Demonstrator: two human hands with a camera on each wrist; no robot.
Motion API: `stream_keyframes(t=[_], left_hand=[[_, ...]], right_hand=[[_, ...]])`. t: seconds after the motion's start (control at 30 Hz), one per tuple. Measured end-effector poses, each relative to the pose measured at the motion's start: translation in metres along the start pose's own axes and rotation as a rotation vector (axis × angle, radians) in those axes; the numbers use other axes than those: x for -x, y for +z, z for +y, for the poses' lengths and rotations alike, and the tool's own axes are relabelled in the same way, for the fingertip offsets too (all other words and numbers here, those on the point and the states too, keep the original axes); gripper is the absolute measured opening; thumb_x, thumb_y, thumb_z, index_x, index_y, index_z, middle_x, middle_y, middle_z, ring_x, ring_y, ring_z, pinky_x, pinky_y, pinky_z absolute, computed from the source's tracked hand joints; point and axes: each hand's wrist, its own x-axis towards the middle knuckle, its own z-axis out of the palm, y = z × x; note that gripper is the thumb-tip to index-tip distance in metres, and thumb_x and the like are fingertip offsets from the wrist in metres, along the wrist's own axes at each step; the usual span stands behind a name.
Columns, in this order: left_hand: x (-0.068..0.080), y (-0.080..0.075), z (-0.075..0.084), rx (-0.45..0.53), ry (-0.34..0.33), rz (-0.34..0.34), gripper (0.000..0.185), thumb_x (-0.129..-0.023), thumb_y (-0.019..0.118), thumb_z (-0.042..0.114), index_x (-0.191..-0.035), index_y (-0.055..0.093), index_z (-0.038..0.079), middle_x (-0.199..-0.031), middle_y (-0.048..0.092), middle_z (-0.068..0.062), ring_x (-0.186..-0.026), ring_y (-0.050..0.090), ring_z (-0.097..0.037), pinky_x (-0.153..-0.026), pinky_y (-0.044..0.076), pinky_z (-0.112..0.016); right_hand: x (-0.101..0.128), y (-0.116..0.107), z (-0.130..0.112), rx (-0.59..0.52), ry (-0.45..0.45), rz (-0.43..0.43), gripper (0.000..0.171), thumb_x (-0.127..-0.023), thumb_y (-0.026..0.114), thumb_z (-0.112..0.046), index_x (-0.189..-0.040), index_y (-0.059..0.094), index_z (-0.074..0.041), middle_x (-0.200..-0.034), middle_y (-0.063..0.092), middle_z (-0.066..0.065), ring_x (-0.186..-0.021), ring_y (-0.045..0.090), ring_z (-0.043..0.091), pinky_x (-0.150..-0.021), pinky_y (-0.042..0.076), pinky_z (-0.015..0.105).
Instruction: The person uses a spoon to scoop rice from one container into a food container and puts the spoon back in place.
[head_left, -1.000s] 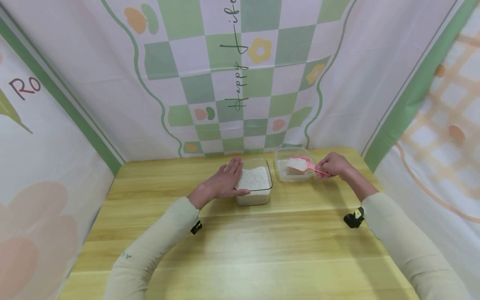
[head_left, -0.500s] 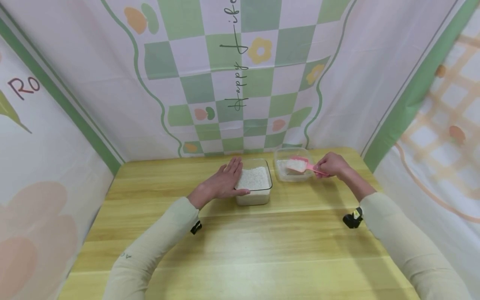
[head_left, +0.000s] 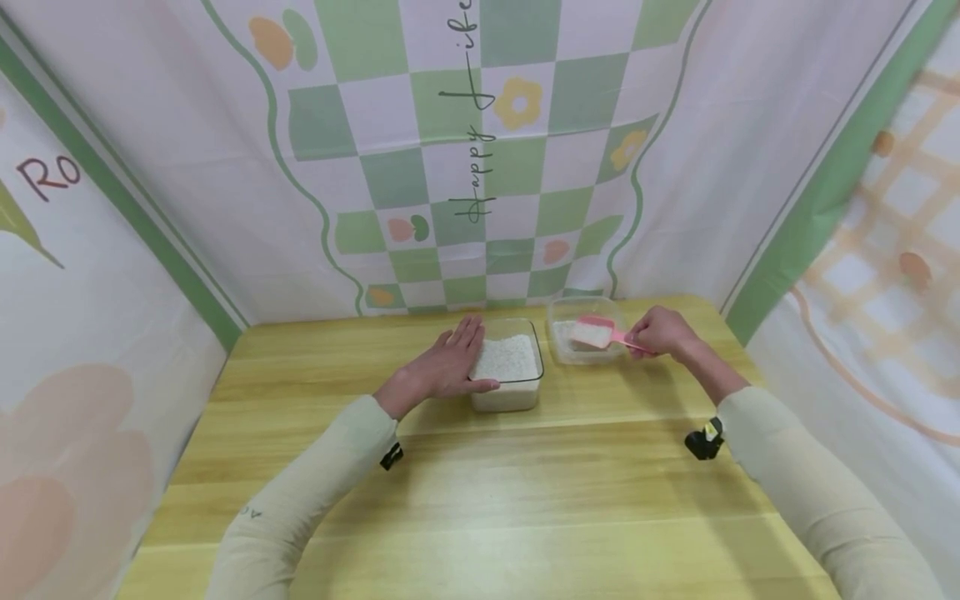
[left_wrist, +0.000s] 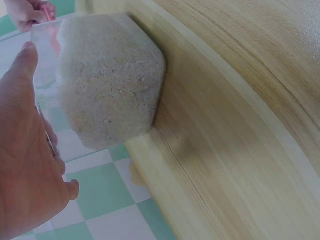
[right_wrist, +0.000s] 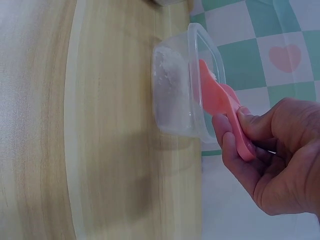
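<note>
Table [head_left: 495, 500]: wooden; the far edge runs close behind, and its surface stretches widely toward the person.
Glass box [head_left: 517, 396]: mostly full of rice [head_left: 510, 358], with narrow gap to the plastic box [right_wrist: 194, 65] on its right.
Left hand [head_left: 450, 367]: straight fingers rest at the glass box's left rim.
Right hand [head_left: 658, 331]: grips the scoop's handle.
Scoop [right_wrist: 215, 97]: over the plastic box, carrying rice; more pink shows than one second ago.

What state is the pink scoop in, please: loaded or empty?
Loaded: the head view shows white grains in the pink scoop, held by the right hand.
</note>
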Motion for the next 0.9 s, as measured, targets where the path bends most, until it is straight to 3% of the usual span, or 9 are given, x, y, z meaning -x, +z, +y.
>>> stream_keyframes(t=[0.33,0.6,0.9], left_hand=[[0.0024,-0.0019,0.0024,-0.006,0.017,0.009,0.104,-0.096,0.033,0.074,-0.158,-0.005,-0.001,-0.167,-0.012,-0.017,-0.156,-0.009,-0.030,-0.126,0.012,-0.051],[0.0029,0.0006,0.0028,-0.021,0.029,0.040,0.103,-0.097,0.035,0.072,-0.158,-0.001,-0.003,-0.168,-0.005,-0.021,-0.156,-0.002,-0.034,-0.125,0.015,-0.052],[0.0037,-0.0009,0.0048,0.001,0.014,0.019,0.103,-0.097,0.036,0.071,-0.158,-0.004,-0.001,-0.166,-0.013,-0.016,-0.156,-0.010,-0.029,-0.126,0.012,-0.050]], right_hand=[[0.0046,-0.0029,-0.0050,0.080,-0.021,0.019,0.024,-0.095,0.059,-0.007,-0.103,0.071,0.013,-0.070,0.074,0.007,-0.061,0.065,0.014,-0.058,0.054,0.026],[0.0062,-0.0010,-0.0073,0.126,-0.036,0.034,0.024,-0.094,0.061,-0.008,-0.101,0.072,0.012,-0.070,0.074,0.007,-0.059,0.066,0.010,-0.062,0.057,0.029],[0.0063,0.0007,-0.0068,0.177,-0.044,0.043,0.022,-0.094,0.062,-0.009,-0.097,0.074,0.008,-0.068,0.074,0.004,-0.057,0.065,0.007,-0.059,0.053,0.022]])
